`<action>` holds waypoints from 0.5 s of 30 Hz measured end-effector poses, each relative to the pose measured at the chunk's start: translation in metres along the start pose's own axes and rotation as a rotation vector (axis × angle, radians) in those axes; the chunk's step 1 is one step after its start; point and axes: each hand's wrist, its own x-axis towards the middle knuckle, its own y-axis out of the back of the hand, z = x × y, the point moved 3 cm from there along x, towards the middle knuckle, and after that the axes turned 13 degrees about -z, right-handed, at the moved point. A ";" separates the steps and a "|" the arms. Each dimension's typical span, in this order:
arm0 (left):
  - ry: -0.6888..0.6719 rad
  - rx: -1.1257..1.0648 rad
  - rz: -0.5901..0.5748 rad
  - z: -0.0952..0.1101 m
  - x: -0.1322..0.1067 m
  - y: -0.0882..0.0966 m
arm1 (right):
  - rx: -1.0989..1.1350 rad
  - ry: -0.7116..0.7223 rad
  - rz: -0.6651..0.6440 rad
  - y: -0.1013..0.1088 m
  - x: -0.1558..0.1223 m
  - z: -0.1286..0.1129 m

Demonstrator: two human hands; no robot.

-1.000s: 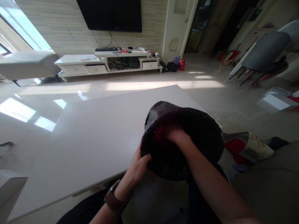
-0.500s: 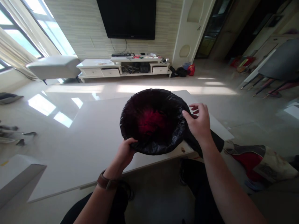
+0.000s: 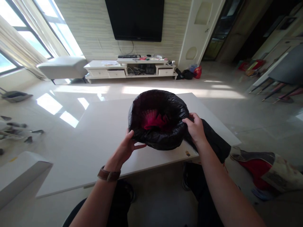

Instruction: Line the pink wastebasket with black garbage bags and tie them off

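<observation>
Looking down from the head camera, you have both hands on a round bin [image 3: 130,116] lined with a black bag [image 3: 163,137], its mouth tilted toward you. It is in front of you above the near part of a white table [image 3: 94,142]; whether its base touches the tabletop is hidden. Down inside the lining lies something bright pink [image 3: 152,120], too shaded for you to tell what it is.

Your left hand [image 3: 125,145] grasps the bin at its near left side, thumb up by the rim and a finger stretched out below. Your right hand [image 3: 194,127] grasps the bag's edge at the right of the rim, between thumb and fingers. A brown strap [image 3: 109,174] circles your left wrist.

Just beside your right hand, a long black piece of material [image 3: 215,140] lies across the table's right end; you cannot tell whether it joins the lining. A small brown mark [image 3: 187,153] shows near the table's close edge.

On the floor to the right sits a red and pale bag [image 3: 265,165]; a white box [image 3: 22,171] is at the left. Well beyond the table, a television [image 3: 138,20] hangs above a low white cabinet [image 3: 118,74], with a grey bench [image 3: 62,66] beside it.
</observation>
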 end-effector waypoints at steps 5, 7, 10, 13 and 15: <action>0.061 -0.022 0.187 0.000 0.008 0.018 | 0.074 -0.035 -0.019 -0.004 0.002 0.010; 0.054 0.027 0.336 -0.003 0.011 0.027 | 0.098 -0.046 -0.075 -0.010 0.001 0.011; 0.018 0.052 0.513 -0.007 0.013 0.040 | 0.248 -0.122 -0.231 -0.022 -0.002 0.014; -0.050 0.048 0.680 -0.008 0.012 0.052 | 0.336 -0.171 -0.256 -0.030 -0.002 0.023; -0.109 0.031 0.753 -0.009 0.010 0.055 | 0.275 -0.168 -0.209 -0.031 -0.002 0.032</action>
